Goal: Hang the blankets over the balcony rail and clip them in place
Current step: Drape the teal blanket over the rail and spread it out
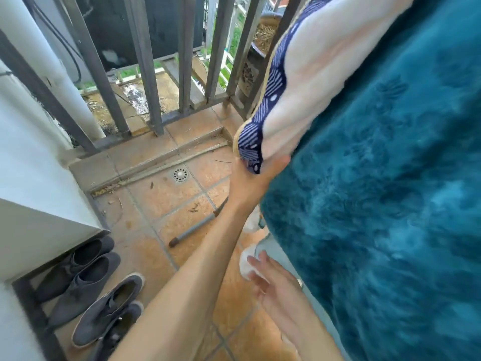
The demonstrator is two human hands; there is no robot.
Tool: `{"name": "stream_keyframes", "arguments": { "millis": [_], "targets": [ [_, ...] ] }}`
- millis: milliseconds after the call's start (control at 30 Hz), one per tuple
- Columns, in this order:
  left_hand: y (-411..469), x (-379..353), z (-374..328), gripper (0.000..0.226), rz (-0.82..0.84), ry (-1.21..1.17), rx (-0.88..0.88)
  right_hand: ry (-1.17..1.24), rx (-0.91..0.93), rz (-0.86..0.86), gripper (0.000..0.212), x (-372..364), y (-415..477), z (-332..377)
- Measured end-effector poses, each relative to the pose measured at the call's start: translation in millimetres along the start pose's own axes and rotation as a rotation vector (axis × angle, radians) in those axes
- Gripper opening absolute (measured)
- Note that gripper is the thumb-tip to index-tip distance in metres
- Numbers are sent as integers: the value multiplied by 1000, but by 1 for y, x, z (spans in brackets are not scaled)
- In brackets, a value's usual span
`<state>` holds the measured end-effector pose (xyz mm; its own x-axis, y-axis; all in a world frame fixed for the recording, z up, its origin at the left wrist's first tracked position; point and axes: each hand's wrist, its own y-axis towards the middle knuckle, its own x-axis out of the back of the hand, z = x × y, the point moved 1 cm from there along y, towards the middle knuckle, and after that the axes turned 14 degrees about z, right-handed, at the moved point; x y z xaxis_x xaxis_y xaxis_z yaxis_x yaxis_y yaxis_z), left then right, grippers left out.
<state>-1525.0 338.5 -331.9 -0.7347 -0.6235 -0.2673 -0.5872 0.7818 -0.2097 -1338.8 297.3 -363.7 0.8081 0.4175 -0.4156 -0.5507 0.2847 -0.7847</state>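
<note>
The left hand pinches the lower corner of the white blanket with navy patterned border. The right hand hangs spread open, flat beside the fluffy teal blanket.

Daylight falls on an orange tiled floor with a round drain. Grey railing bars close the balcony. A white wall stands left, dark shoes beneath it, a grey pole lying nearby.

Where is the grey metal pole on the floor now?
In the head view, the grey metal pole lies on the orange tiles at centre, below the round floor drain, partly hidden by the left forearm.
</note>
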Motion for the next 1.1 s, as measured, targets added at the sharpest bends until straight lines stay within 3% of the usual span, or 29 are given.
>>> {"name": "stream_keyframes", "arguments": {
  "millis": [67,200,333,467,567,667,800,900,1100],
  "targets": [
    [10,5,-6,22,-29,123,40,99,64,4,48,-9,17,29],
    [15,21,11,28,-108,210,54,311,149,-81,60,-7,53,44],
    [15,64,28,22,-180,321,90,250,273,-75,17,8,77,40],
    [8,87,33,21,-169,413,72,341,408,-69,13,16,93,43],
    [7,100,35,19,-187,529,39,127,313,-147,9,15,93,39],
    [6,116,45,16,-143,691,8,-300,106,-274,34,12,94,19],
    [5,136,70,8,-77,723,55,-262,28,-440,42,11,116,-4],
    [9,148,96,1,-83,706,119,-385,-58,-460,23,16,138,-15],
    [14,143,140,15,-35,673,175,-405,-66,-529,25,38,171,-29]
  ]
}}
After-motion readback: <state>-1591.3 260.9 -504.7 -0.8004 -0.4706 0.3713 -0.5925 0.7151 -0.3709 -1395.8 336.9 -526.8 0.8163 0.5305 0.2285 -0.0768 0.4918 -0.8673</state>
